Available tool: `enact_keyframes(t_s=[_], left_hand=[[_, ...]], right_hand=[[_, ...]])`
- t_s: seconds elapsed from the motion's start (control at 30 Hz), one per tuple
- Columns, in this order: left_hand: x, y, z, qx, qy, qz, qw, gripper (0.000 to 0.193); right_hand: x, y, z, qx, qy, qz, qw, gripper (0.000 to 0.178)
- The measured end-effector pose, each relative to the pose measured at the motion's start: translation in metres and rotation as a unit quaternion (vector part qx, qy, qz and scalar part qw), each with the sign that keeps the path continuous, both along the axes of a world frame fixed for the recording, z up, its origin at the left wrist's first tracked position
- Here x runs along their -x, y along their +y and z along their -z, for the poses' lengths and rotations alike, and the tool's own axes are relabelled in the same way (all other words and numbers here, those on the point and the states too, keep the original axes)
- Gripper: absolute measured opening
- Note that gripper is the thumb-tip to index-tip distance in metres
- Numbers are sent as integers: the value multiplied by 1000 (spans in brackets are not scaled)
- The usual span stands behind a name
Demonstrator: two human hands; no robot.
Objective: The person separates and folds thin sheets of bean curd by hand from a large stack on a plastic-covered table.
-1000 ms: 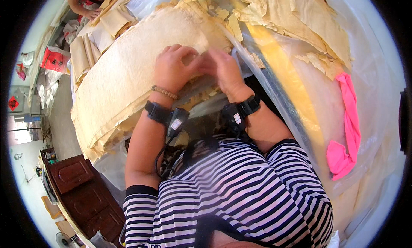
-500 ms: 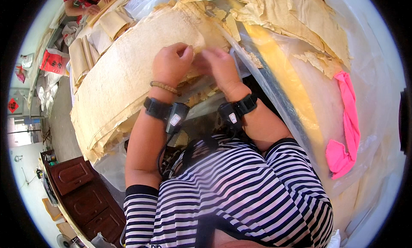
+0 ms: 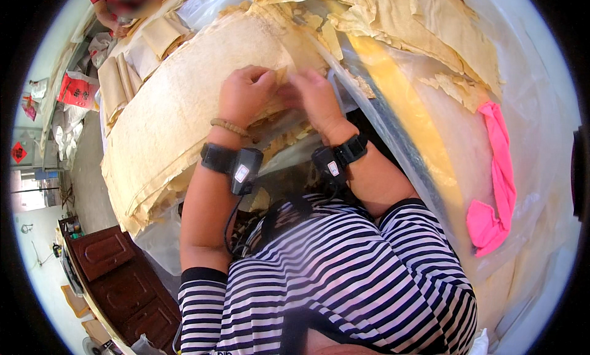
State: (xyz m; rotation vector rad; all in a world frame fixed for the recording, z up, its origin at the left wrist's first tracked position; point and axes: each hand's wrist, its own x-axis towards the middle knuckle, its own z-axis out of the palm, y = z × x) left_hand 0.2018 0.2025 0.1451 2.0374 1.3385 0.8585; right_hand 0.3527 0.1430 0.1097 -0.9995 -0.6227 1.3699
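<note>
A broad stack of thin, cream-tan sheets [image 3: 184, 97] with ragged, flaking edges lies in front of me. Over its near right part is my left hand [image 3: 247, 95], its fingers curled and pinched together. A small yellowish scrap of sheet [image 3: 281, 76] shows at the left fingertips, between the two hands. My right hand [image 3: 314, 100] is close beside it, fingers bent toward the left hand and smeared by motion. Whether the right fingers grip anything cannot be made out. Loose torn flakes [image 3: 332, 38] lie just beyond the hands.
More tan sheets [image 3: 424, 23] are heaped at the far right on clear plastic film. A pink cloth [image 3: 501, 170] lies at the right. Folded tan sheets [image 3: 114, 87] sit at the left, near another person's hand [image 3: 120, 29]. A dark wooden cabinet [image 3: 117, 275] stands lower left.
My left hand and wrist have shifted slightly left and down, and the yellowish scrap between the hands shows more plainly. The right hand stays near the same place, still blurred. The other person has moved.
</note>
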Motion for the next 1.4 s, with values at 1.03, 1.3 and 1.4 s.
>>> enact_keyframes(t_s=[1.03,1.3,1.4], left_hand=[[4,-3,-1,-83,19,51,995,22],[-8,-13,-2,-135,68,14,988,20],[-10,-12,-1,-101,58,-9,993,17]], right_hand=[[-9,0,3,13,15,-46,999,21],[-8,1,5,10,10,-41,999,23],[-8,3,6,14,-17,-35,999,24]])
